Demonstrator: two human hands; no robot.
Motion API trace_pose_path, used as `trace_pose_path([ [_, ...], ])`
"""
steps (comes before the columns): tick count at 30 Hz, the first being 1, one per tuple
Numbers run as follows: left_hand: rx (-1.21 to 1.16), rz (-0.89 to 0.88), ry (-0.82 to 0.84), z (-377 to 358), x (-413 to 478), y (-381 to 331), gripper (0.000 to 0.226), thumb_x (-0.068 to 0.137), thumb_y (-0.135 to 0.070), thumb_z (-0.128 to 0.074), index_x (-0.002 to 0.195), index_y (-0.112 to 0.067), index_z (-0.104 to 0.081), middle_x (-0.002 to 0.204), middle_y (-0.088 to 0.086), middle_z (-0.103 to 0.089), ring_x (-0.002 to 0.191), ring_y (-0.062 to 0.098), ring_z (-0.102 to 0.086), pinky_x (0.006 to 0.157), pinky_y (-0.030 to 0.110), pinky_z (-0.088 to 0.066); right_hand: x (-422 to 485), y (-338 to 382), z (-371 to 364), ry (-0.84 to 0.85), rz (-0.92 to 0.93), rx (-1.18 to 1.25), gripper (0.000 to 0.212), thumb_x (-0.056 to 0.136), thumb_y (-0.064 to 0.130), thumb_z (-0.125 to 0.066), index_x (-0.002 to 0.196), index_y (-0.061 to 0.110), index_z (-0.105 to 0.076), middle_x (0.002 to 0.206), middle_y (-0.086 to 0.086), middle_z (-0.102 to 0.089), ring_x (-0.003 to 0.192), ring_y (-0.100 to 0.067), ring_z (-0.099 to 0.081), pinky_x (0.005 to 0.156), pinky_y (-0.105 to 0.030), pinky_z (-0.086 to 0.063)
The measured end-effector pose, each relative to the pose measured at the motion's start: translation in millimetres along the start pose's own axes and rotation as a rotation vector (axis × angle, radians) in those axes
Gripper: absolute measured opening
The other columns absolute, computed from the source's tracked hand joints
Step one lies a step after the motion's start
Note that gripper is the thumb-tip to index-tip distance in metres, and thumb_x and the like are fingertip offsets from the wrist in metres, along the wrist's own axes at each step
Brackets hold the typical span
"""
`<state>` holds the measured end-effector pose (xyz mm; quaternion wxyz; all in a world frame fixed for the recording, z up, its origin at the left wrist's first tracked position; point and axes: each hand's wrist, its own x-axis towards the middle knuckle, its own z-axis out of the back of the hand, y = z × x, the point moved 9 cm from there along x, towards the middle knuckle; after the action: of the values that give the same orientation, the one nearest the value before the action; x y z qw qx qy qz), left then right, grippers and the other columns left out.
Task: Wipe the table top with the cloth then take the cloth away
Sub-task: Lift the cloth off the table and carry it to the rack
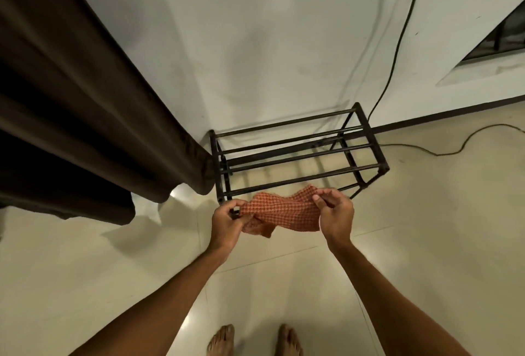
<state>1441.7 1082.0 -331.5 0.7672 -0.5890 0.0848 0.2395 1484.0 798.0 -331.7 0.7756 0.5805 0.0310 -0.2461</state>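
Note:
An orange checked cloth [281, 213] hangs stretched between both hands, just in front of the near top bar of a black metal rack [298, 156]. My left hand [227, 222] pinches its left edge. My right hand [335, 213] pinches its upper right corner between thumb and fingers. The cloth sags and folds in the middle, with a loose corner drooping below. No table top is in view.
A dark brown curtain [85, 100] hangs at the left, reaching the rack's left end. A black cable [397, 43] runs down the white wall and across the tiled floor [440, 213] at right. My bare feet [252, 338] stand on the tiles below.

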Motion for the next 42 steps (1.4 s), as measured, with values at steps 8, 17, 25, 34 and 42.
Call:
trace_pose_path([
  [8, 0.132, -0.239, -0.042, -24, 83, 1, 0.015, 0.090, -0.003, -0.069, 0.104, -0.009, -0.068, 0.101, 0.002, -0.070, 0.097, 0.012, -0.067, 0.079, 0.023, -0.059, 78, -28, -30, -0.154, 0.042, -0.123, 0.010, 0.090, 0.009, -0.075, 0.100, 0.006, -0.077, 0.102, -0.007, -0.075, 0.098, -0.027, -0.071, 0.081, -0.049, -0.064],
  [17, 0.279, -0.175, -0.027, -30, 139, 23, 0.030, 0.086, -0.010, -0.076, 0.115, -0.015, -0.067, 0.116, 0.002, -0.068, 0.114, 0.018, -0.060, 0.092, 0.040, -0.056, 137, -36, -67, -0.074, -0.038, -0.064, 0.017, 0.095, 0.006, -0.070, 0.085, 0.019, -0.065, 0.088, -0.008, -0.075, 0.062, -0.012, -0.070, 0.055, -0.025, -0.060],
  [25, 0.287, -0.190, -0.054, -32, 142, 20, 0.037, 0.086, -0.004, -0.073, 0.119, -0.016, -0.063, 0.122, 0.001, -0.063, 0.117, 0.018, -0.059, 0.093, 0.046, -0.058, 147, -34, -70, -0.111, -0.093, 0.161, 0.006, 0.095, 0.006, -0.070, 0.099, 0.008, -0.066, 0.089, -0.009, -0.075, 0.058, -0.015, -0.073, 0.052, -0.022, -0.060],
  [34, 0.852, -0.387, -0.051, -61, 116, 26, 0.048, 0.095, -0.017, -0.064, 0.140, -0.016, -0.049, 0.154, 0.009, -0.036, 0.143, 0.027, -0.036, 0.116, 0.048, -0.038, 115, -31, -116, 0.274, 0.230, -0.182, 0.047, 0.095, -0.013, -0.053, 0.131, 0.015, -0.047, 0.141, -0.001, -0.045, 0.119, -0.006, -0.056, 0.100, -0.032, -0.057],
  [42, 1.299, -0.348, 0.095, -67, 120, 56, 0.051, 0.104, -0.048, -0.035, 0.145, -0.020, -0.045, 0.151, 0.007, -0.045, 0.143, 0.026, -0.036, 0.123, 0.051, -0.014, 81, -56, -142, 0.491, 0.738, -1.030, 0.047, 0.096, 0.015, -0.061, 0.141, 0.010, -0.049, 0.141, -0.011, -0.054, 0.139, -0.028, -0.046, 0.128, -0.056, -0.013],
])
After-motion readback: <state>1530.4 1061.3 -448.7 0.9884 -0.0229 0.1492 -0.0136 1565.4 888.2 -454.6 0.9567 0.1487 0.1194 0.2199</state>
